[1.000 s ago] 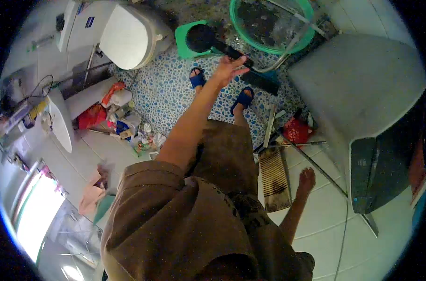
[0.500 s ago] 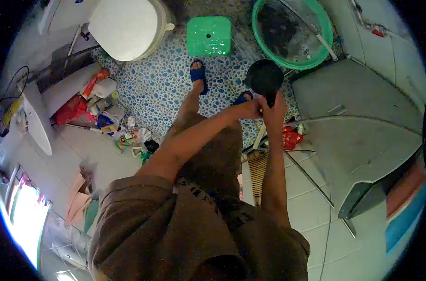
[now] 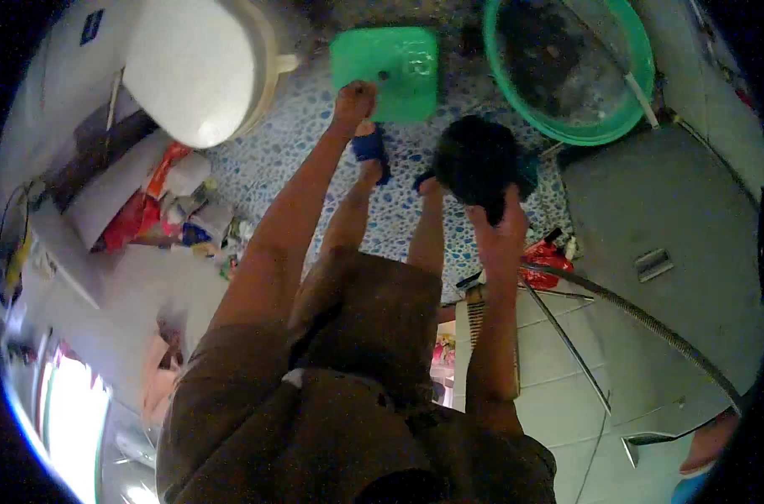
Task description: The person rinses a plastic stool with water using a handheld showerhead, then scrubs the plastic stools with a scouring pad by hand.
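My right hand (image 3: 501, 220) is closed around the handle of a black round pan (image 3: 478, 160). The pan hangs over the pebble-patterned floor, its bowl dark and its contents hard to make out. My left hand (image 3: 354, 102) reaches forward over the near left edge of a green plastic stool (image 3: 407, 94). Its fingers look curled in. A small dark spot shows at the fingertips, too unclear to name.
A green-rimmed tub (image 3: 567, 134) with dark contents stands ahead to the right. Ahead on the left is a large white lid (image 3: 193, 71). A grey appliance (image 3: 651, 210) with a ribbed hose (image 3: 651, 315) fills the right side. Assorted litter (image 3: 184, 197) lies on the left.
My left hand has left the pan's handle and moved forward and left to the stool. My right hand keeps the pan, now slightly nearer to me. The view has shifted.
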### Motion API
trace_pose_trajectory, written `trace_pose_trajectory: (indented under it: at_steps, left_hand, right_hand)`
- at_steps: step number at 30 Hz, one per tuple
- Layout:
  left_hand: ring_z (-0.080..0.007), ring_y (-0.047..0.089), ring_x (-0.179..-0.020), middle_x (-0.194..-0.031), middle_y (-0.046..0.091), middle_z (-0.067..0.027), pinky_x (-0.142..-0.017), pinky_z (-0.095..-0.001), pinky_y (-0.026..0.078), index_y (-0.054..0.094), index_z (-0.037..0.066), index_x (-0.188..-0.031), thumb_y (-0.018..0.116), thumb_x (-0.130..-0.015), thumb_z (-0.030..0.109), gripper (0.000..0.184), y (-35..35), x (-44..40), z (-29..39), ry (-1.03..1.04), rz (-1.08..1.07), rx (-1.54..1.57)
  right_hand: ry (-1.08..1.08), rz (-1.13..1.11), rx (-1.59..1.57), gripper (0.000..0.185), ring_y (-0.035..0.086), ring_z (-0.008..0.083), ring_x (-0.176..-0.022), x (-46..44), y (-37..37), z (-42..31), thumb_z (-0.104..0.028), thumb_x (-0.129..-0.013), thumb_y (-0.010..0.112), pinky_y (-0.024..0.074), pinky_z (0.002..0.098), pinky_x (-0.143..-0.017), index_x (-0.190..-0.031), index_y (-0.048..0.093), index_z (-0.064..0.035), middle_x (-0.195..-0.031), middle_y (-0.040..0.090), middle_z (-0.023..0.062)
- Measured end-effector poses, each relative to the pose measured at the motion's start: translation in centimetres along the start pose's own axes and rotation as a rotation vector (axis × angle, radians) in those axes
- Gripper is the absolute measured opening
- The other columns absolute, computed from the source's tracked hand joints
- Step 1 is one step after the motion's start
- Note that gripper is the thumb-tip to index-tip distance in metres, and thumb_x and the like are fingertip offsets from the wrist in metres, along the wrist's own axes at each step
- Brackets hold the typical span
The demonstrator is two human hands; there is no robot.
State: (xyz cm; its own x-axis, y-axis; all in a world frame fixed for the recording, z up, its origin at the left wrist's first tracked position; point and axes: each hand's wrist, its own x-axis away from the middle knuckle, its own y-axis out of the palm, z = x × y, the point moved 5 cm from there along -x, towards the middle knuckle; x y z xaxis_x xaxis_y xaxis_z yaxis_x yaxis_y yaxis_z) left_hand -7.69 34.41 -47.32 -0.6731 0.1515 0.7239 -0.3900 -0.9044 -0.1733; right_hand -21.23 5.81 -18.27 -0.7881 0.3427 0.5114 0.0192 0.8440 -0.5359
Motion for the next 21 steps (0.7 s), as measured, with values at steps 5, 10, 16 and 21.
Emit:
trace_pose_trajectory:
  at_steps: [5,10,16,21]
  left_hand:
    - [-0.0229,0.060,-0.084,-0.093,0.062,-0.0109,-0.071,-0.0344,0.048,0.057,0.008,-0.105,0.062,-0.085,0.017,0.023,13.9,-6.2,-2.0,0.131,-0.338,0.318]
    - [-0.0369,0.051,-0.117,-0.130,0.050,-0.0213,-0.102,-0.0442,0.039,0.035,0.012,-0.141,0.074,-0.071,0.014,0.080,24.1,-13.9,-0.3,0.435,-0.186,-0.670]
    - [-0.0378,0.050,-0.114,-0.124,0.050,-0.0216,-0.100,-0.0439,0.040,0.040,0.010,-0.132,0.072,-0.068,0.011,0.071,28.2,-22.0,-5.2,0.356,-0.037,-0.886]
    - [-0.0385,0.050,-0.112,-0.119,0.049,-0.0217,-0.098,-0.0438,0.041,0.044,0.008,-0.124,0.070,-0.066,0.008,0.064,28.6,-23.8,-7.8,0.280,0.042,-0.836]
  right_hand:
    - [0.236,0.169,0.062,0.042,0.056,0.0200,-0.082,-4.8,-2.7,3.0,-0.018,-0.080,0.069,0.0459,0.0326,-0.076,-0.115,0.053,-0.0027,-0.090,0.061,0.0110]
    - [0.263,0.400,0.038,0.040,0.052,0.0130,-0.075,-8.7,-5.7,7.4,-0.021,-0.083,0.069,0.0430,0.0279,-0.067,-0.115,0.053,-0.0031,-0.087,0.059,0.0037]
    - [0.066,0.447,-0.260,0.047,0.048,0.0130,-0.062,-9.4,-6.7,9.4,-0.038,-0.088,0.063,0.0390,0.0276,-0.055,-0.112,0.052,0.0009,-0.085,0.058,0.0079]
    - [0.127,0.439,-0.507,0.053,0.043,0.0100,-0.053,-8.8,-8.9,11.9,-0.046,-0.089,0.060,0.0336,0.0243,-0.047,-0.109,0.050,0.0023,-0.079,0.055,0.0062]
